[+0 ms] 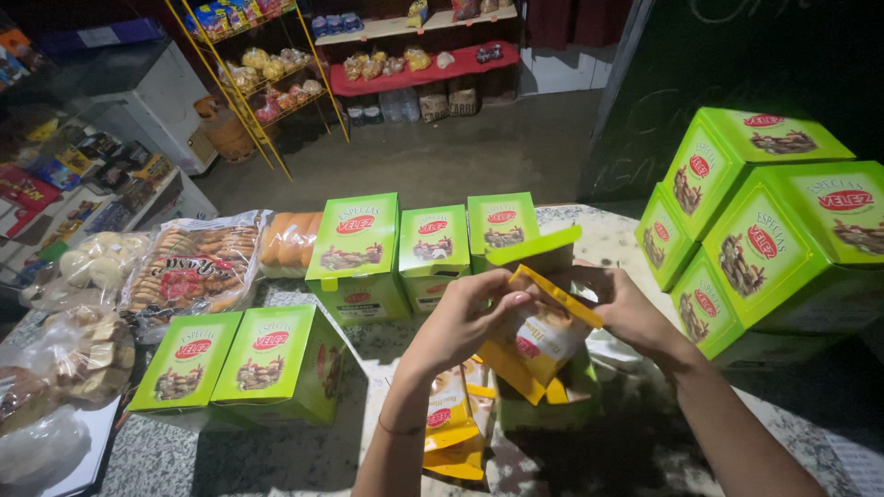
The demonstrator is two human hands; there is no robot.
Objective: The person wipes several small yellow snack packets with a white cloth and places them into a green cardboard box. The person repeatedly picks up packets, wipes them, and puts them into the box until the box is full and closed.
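Note:
My left hand (pixel 465 317) and my right hand (pixel 624 308) both grip a small yellow snack packet (pixel 536 345) and hold it over an open green box (pixel 543 405) on the stone counter (pixel 230 456). The box's lid flap (pixel 534 247) stands up behind the packet. More yellow packets (pixel 451 423) lie on the counter under my left forearm.
Three upright green boxes (pixel 433 253) stand in a row behind, two more (pixel 241 364) lie at the left, and a stack of several (pixel 764 235) rises at the right. Bagged cookies (pixel 193 267) and bread (pixel 87 354) fill the left edge. Yellow wire racks (pixel 262 78) stand on the shop floor.

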